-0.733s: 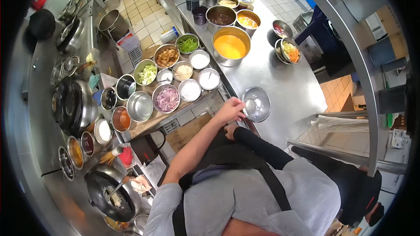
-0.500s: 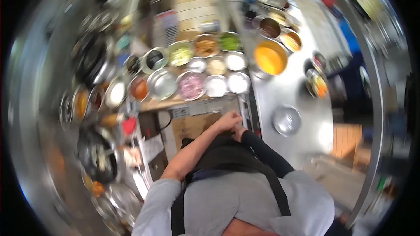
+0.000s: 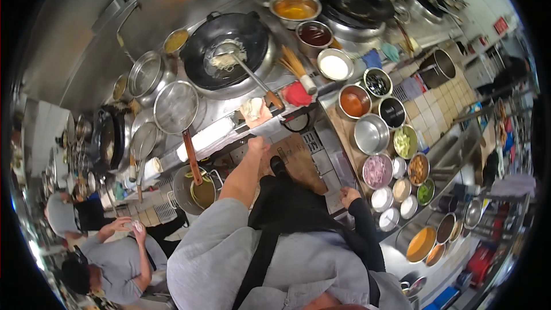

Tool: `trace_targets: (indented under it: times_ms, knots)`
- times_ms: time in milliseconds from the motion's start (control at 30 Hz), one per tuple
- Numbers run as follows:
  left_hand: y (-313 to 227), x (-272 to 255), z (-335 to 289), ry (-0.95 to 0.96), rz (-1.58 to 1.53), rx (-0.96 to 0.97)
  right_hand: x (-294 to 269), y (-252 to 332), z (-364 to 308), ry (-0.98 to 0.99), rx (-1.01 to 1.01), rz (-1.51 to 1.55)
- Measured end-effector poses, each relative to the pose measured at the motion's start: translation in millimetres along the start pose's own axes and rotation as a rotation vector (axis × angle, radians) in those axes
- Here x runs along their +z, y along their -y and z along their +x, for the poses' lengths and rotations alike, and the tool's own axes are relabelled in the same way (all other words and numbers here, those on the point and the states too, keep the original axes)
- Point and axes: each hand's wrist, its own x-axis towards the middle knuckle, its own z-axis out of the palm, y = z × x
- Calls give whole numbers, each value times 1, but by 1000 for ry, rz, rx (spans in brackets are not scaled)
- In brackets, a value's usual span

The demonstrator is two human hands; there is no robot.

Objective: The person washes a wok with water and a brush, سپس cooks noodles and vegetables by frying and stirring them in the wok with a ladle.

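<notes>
My left hand (image 3: 259, 144) hangs over the floor just before the stove's front edge, its fingers curled in, with no held thing showing. The black wok (image 3: 204, 72) ahead of it holds pale noodles (image 3: 235, 60). Resting in that wok is a ladle (image 3: 252, 74), its wooden handle pointing toward me beside a folded cloth (image 3: 255, 110) and a red cloth (image 3: 297, 94). Lower and to the right, my right hand (image 3: 350, 196) is loosely closed near the ingredient counter's edge, touching nothing that I can see. The bowl of chopped purple onion (image 3: 378, 171) stands nearest to it.
A wire strainer (image 3: 176, 107) lies left of the wok, its handle over a pot (image 3: 186, 198). Sauce bowls (image 3: 315, 34) line the stove's back right. A pan of orange liquid (image 3: 420, 244) stands at lower right. Two co-workers (image 3: 117, 252) are at lower left. Flattened cardboard (image 3: 298, 163) covers the floor.
The view has swung left, from the ingredient counter to the wok stove. My hands, together before my apron earlier, are now apart, the left one further out toward the stove.
</notes>
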Motion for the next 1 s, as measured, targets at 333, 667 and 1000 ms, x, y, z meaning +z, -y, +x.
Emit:
trace_targets:
  times_ms: [333, 667, 1000]
  knots:
    - [-8, 8, -10, 270, -50, 21, -66, 241, 158, -93, -467, 148]
    - [28, -52, -26, 406, 519, 171, -49, 427, 267, -46, -545, -93]
    - [41, -91, -25, -117, 749, 321, -133, 457, 288, 48, -636, -208]
